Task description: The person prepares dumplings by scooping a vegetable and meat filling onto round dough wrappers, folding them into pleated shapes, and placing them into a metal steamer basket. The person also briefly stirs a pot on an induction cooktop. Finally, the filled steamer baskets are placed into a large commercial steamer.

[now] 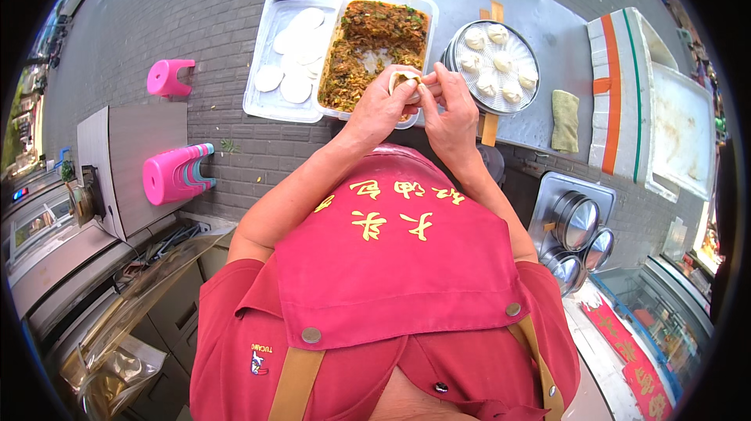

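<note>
My left hand (381, 101) cups a round dough wrapper (395, 82) with filling in it, over the near edge of the filling tub. The fingers of my right hand (450, 107) pinch the wrapper's right side; whether they also hold a small tool is unclear. Chopped reddish-brown filling with green bits fills the clear plastic tub (435, 16), its base showing in the middle. Left of it, flat round dough wrappers (295, 88) lie partly overlapping in a clear plastic tray (252, 105). At the right, several pleated buns (503, 62) sit apart on the mesh liner of a round steamer (535, 90).
A folded green cloth (565, 121) and a white foam box (598, 40) are on the metal table (551, 16). Wooden strips (489, 129) extend under the steamer. Lidded metal steamers (578, 224) stand on a lower tray at right. Pink stools (161, 177) are at left.
</note>
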Tool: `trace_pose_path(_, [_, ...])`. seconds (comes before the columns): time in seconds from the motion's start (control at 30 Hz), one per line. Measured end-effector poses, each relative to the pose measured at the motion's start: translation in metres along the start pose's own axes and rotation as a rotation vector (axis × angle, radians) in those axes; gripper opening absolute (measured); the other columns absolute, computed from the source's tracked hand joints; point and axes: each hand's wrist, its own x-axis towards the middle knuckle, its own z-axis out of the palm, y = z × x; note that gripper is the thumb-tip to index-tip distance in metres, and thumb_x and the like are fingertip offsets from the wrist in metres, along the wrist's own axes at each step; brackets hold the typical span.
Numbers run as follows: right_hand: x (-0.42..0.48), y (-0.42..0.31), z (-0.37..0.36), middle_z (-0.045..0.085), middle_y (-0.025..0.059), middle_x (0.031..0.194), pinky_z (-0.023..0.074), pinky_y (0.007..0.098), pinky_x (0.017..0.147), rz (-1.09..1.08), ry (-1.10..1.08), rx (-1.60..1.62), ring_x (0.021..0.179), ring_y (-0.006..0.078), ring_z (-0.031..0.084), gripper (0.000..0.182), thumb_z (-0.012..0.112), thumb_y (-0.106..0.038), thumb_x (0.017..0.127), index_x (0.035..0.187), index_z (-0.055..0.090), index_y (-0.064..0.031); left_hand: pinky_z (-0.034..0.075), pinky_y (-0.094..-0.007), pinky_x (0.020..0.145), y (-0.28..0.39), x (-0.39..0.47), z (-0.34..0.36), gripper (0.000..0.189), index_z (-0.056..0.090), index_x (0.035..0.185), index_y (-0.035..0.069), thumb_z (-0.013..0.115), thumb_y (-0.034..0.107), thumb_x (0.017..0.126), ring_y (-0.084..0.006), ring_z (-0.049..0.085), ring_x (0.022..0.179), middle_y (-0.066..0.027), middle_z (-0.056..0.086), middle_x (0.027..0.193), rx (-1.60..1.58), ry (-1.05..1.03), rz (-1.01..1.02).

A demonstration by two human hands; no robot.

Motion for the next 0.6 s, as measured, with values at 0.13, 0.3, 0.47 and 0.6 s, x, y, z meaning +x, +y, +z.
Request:
trace_pose_path(0.13, [-0.003, 0.004, 0.0, 0.066, 0.0155, 0.102, 0.0554, 0.0396, 0.072, 0.01, -0.044, -0.021, 0.083, 0.0301, 0.068, 0.039, 0.068, 0.0, 0.091, 0.129, 0.06, 0.0028, 0.056, -0.0254, 0.073, 0.001, 0.0, -0.002, 0.026, 0.057, 0.128, 0.005, 0.053, 0.022, 0.108, -0.0087, 0.063, 0.084, -0.0037, 0.065, 0.1, 0.053, 0.021, -0.011])
trace_pose_path(0.3, [0.001, -0.003, -0.007, 0.064, 0.0166, 0.103, 0.0548, 0.0429, 0.075, -0.092, -0.058, -0.081, 0.09, 0.0361, 0.066, 0.037, 0.065, -0.001, 0.093, 0.129, 0.059, 0.0033, 0.051, -0.0236, 0.067, 0.013, -0.001, -0.003, 0.026, 0.059, 0.125, 0.005, 0.052, 0.023, 0.108, -0.0068, 0.058, 0.078, -0.0011, 0.064, 0.09, 0.095, -0.076, -0.051])
trace_pose_path(0.47, [0.005, -0.004, -0.012, 0.064, 0.0158, 0.1, 0.055, 0.0406, 0.071, -0.121, -0.077, -0.103, 0.085, 0.0324, 0.066, 0.037, 0.067, 0.0, 0.092, 0.129, 0.059, 0.0032, 0.05, -0.0242, 0.077, 0.035, 0.006, -0.011, 0.029, 0.059, 0.13, 0.006, 0.051, 0.023, 0.109, -0.006, 0.056, 0.082, 0.0019, 0.06, 0.094, 0.186, -0.244, -0.179])
trace_pose_path(0.6, [0.0, -0.005, -0.016, 0.064, 0.0172, 0.103, 0.0552, 0.043, 0.073, -0.06, -0.13, -0.137, 0.089, 0.0348, 0.067, 0.037, 0.066, -0.002, 0.093, 0.129, 0.059, 0.0032, 0.048, -0.0248, 0.073, 0.037, 0.008, -0.011, 0.028, 0.06, 0.127, 0.006, 0.048, 0.024, 0.109, -0.0067, 0.053, 0.079, 0.0031, 0.057, 0.088, 0.161, -0.269, -0.165])
